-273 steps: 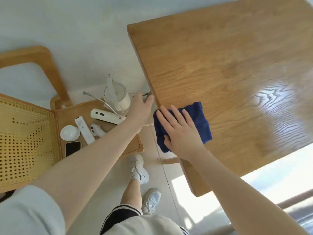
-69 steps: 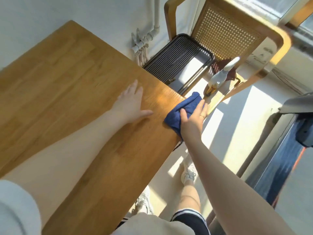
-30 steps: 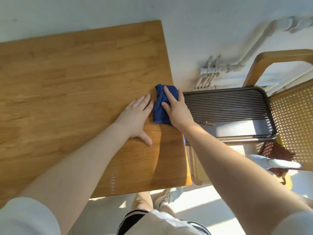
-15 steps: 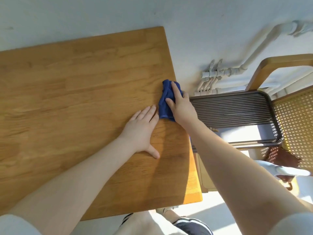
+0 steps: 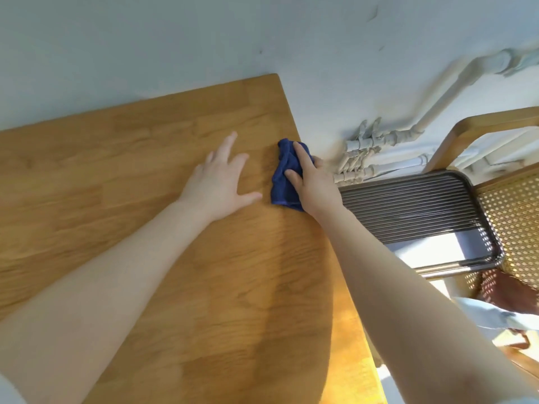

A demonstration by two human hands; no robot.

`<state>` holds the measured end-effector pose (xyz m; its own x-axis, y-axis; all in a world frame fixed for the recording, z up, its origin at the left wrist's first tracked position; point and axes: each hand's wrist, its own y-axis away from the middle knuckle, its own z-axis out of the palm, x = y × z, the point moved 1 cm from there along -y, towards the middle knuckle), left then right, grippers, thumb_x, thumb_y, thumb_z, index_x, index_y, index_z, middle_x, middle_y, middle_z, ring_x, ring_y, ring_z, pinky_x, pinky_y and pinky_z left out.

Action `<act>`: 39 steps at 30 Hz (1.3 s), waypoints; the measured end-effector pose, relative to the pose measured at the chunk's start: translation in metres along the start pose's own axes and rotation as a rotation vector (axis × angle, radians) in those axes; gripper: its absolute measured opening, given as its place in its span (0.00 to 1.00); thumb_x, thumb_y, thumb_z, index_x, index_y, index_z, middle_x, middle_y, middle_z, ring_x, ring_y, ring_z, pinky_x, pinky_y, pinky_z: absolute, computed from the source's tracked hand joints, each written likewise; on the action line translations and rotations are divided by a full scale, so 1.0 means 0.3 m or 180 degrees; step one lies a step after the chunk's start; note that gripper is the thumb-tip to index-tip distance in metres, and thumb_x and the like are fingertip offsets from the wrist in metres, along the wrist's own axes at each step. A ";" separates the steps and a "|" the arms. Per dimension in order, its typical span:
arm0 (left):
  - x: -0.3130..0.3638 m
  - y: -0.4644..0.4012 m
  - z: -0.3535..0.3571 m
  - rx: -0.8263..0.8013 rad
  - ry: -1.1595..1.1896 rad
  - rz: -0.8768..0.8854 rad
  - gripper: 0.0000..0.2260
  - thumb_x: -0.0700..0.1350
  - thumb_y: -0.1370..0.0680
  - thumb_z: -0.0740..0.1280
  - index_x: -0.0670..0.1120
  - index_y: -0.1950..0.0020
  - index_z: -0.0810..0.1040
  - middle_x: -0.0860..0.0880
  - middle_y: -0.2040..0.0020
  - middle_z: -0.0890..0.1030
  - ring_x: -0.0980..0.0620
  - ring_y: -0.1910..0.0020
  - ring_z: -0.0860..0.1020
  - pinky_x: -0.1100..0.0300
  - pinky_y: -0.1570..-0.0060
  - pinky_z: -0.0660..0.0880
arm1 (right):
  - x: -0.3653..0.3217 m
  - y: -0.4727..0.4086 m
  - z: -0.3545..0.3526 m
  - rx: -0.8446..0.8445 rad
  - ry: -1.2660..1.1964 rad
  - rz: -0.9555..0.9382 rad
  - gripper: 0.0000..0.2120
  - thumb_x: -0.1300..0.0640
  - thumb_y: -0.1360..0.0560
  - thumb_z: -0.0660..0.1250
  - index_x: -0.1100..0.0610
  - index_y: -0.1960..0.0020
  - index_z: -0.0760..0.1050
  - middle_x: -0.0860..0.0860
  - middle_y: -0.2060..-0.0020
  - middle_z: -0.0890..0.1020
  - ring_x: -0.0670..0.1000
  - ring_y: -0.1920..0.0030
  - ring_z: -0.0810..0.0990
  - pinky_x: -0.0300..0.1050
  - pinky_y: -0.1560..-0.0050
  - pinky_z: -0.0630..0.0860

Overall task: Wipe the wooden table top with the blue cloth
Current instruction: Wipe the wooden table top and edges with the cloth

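Cloth (image 5: pixel 284 176) under right hand (image 5: pixel 313 185), farther up table edge (image 5: pixel 294 121) than before

text: none readable | labels, brands, numbers, signs: none legible on any surface in the head view | blur hides fine detail at the frame edges

Bare forearms, bare hands (image 5: pixel 221 182), no visible rings.

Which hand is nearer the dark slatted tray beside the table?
The right hand: it presses the cloth at the table edge, just beside the tray. The left hand lies flat further in on the table.
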<state>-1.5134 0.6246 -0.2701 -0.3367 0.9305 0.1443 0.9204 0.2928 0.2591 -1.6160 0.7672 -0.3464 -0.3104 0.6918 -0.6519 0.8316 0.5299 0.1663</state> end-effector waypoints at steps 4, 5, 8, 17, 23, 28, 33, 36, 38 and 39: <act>-0.030 -0.081 -0.007 -0.0122 -0.0165 0.0059 0.41 0.61 0.28 0.67 0.48 0.23 0.51 0.48 0.23 0.41 0.45 0.24 0.46 0.48 0.29 0.54 | -0.003 0.011 -0.008 -0.0139 -0.0187 0.0089 0.28 0.50 0.20 0.57 0.46 0.24 0.49 0.57 0.31 0.65 0.58 0.36 0.69 0.50 0.43 0.68; -0.042 -0.104 -0.012 -0.0088 -0.0297 0.0091 0.42 0.61 0.28 0.67 0.48 0.23 0.49 0.47 0.23 0.40 0.46 0.24 0.44 0.48 0.28 0.52 | 0.006 0.048 -0.008 -0.0144 -0.0183 0.0110 0.28 0.50 0.20 0.57 0.45 0.24 0.48 0.56 0.30 0.64 0.58 0.36 0.69 0.49 0.43 0.69; -0.072 -0.181 -0.041 -0.0079 -0.0661 0.0127 0.49 0.63 0.32 0.69 0.47 0.23 0.44 0.44 0.23 0.38 0.44 0.24 0.42 0.49 0.27 0.47 | 0.012 0.090 -0.010 -0.0143 -0.0051 0.0119 0.28 0.49 0.20 0.56 0.44 0.24 0.46 0.55 0.29 0.62 0.57 0.37 0.70 0.48 0.46 0.70; -0.119 -0.354 -0.042 -0.0637 -0.1022 0.0237 0.67 0.74 0.47 0.69 0.48 0.26 0.29 0.47 0.24 0.33 0.47 0.24 0.38 0.47 0.27 0.41 | -0.113 -0.382 0.010 -0.0002 0.0011 0.0164 0.25 0.48 0.20 0.53 0.46 0.24 0.50 0.57 0.34 0.66 0.59 0.40 0.71 0.51 0.44 0.69; -0.148 -0.392 -0.018 -0.0865 -0.0588 0.0448 0.68 0.73 0.49 0.70 0.47 0.25 0.34 0.49 0.24 0.34 0.49 0.24 0.39 0.51 0.27 0.44 | -0.094 -0.365 -0.004 0.0032 -0.0080 -0.0014 0.25 0.52 0.21 0.57 0.47 0.25 0.54 0.58 0.35 0.67 0.59 0.40 0.71 0.54 0.42 0.70; -0.153 -0.398 -0.017 -0.0895 -0.0441 0.0535 0.67 0.72 0.48 0.71 0.45 0.24 0.35 0.49 0.24 0.33 0.48 0.25 0.37 0.51 0.27 0.42 | -0.153 -0.592 0.007 -0.0069 -0.0106 0.0044 0.26 0.51 0.21 0.57 0.48 0.25 0.55 0.59 0.34 0.67 0.61 0.37 0.70 0.56 0.38 0.68; -0.158 -0.397 -0.007 -0.0878 -0.0333 0.0545 0.67 0.71 0.47 0.72 0.45 0.25 0.33 0.48 0.25 0.31 0.48 0.26 0.34 0.50 0.27 0.39 | -0.127 -0.565 0.000 -0.0157 -0.0451 -0.0124 0.27 0.54 0.21 0.59 0.48 0.25 0.56 0.56 0.33 0.68 0.55 0.36 0.69 0.42 0.42 0.66; -0.154 -0.399 -0.010 -0.0924 -0.0310 0.0541 0.67 0.71 0.47 0.72 0.45 0.26 0.32 0.48 0.25 0.31 0.48 0.26 0.34 0.50 0.27 0.39 | -0.121 -0.555 0.009 -0.0061 -0.0339 -0.0140 0.26 0.53 0.21 0.59 0.47 0.26 0.56 0.56 0.33 0.67 0.56 0.37 0.70 0.43 0.43 0.66; -0.150 -0.404 -0.016 -0.0976 -0.0341 0.0541 0.67 0.71 0.47 0.72 0.45 0.25 0.33 0.48 0.25 0.31 0.48 0.26 0.34 0.50 0.27 0.39 | -0.139 -0.601 0.005 -0.0057 -0.0299 -0.0048 0.26 0.51 0.21 0.59 0.47 0.26 0.56 0.57 0.33 0.66 0.57 0.37 0.70 0.47 0.40 0.68; -0.152 -0.406 -0.018 -0.0983 -0.0347 0.0538 0.67 0.71 0.47 0.72 0.45 0.25 0.33 0.48 0.25 0.31 0.48 0.26 0.34 0.50 0.27 0.39 | -0.146 -0.620 0.008 -0.0077 -0.0304 -0.0045 0.26 0.51 0.21 0.59 0.46 0.25 0.56 0.58 0.32 0.65 0.58 0.37 0.70 0.49 0.39 0.68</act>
<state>-1.6113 0.5453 -0.3030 -0.1465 0.9829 0.1115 0.8522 0.0682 0.5188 -1.7559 0.6373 -0.3506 -0.2757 0.6350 -0.7217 0.8157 0.5518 0.1738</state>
